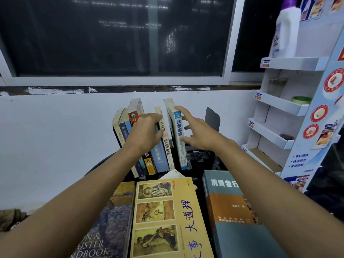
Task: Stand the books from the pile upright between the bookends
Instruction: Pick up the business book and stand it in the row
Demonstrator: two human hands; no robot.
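Several books stand upright in a row [130,138] against the white wall. My left hand [147,131] presses on their spines, fingers curled around a cream-spined book [165,144]. My right hand [197,131], fingers spread, touches the rightmost upright book, one with a blue spine [179,144]; a narrow gap separates that book from the row. A dark grey bookend [212,119] stands to the right, apart from the books. In the foreground lie a yellow book [167,216], a grey-and-orange book [230,207] and a dark handbook [104,229].
A white cardboard display shelf [290,108] rises at the right, with a white bottle [286,30] on top. A dark window [115,34] fills the wall above. The books rest on a dark round table [201,157].
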